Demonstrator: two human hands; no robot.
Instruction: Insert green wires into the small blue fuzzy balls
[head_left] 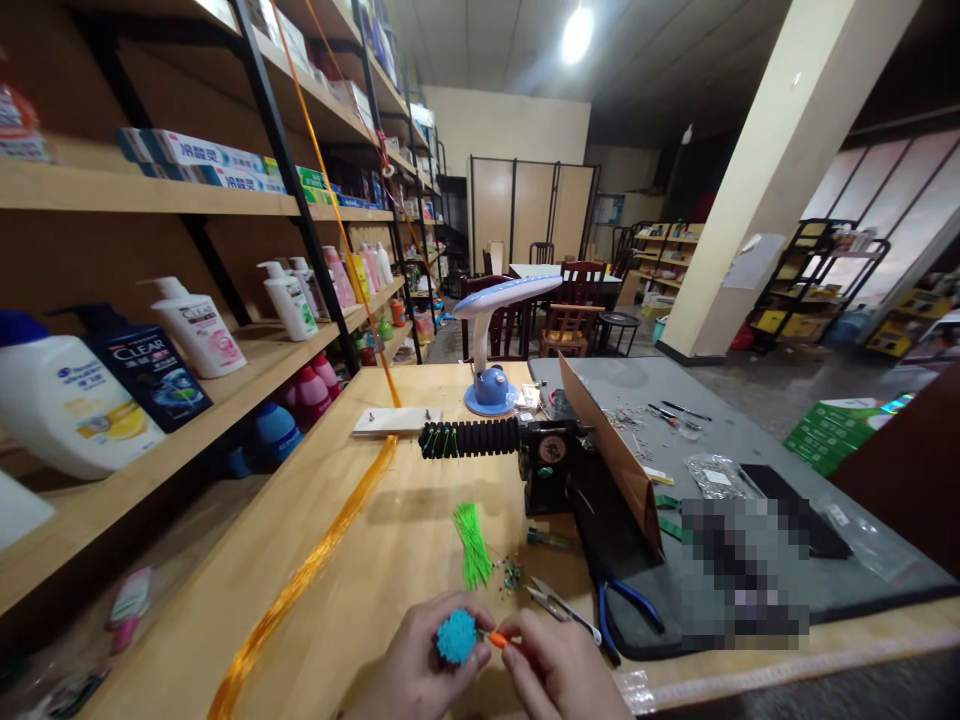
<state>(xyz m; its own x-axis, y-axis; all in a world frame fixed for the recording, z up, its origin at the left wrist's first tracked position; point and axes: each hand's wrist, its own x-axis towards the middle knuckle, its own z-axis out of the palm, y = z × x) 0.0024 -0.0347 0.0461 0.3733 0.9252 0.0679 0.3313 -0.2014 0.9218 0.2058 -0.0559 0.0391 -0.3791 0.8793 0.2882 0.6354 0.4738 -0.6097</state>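
At the bottom middle, my left hand (pixel 420 655) has its fingers wrapped round a blue fluffy ball (pixel 456 637). Just right of it, my right hand (pixel 559 665) pinches a small orange piece (pixel 497 639), whose thin tip points at the ball. Beyond my hands lies a bundle of bright green strands (pixel 472 545), with small mixed beads (pixel 512 575) beside it. Open scissors (pixel 559 605) rest on the table near my right hand. A black ridged roller (pixel 469 438) carrying some green threads extends from a black machine (pixel 550 465).
Long orange threads (pixel 315 565) run down the wooden table (pixel 300 640) on the left. A blue lamp (pixel 491 390) stands behind the roller. Blue-handled pliers (pixel 630 600) and a brown board (pixel 611 450) are on the right. Shelves with bottles line the left.
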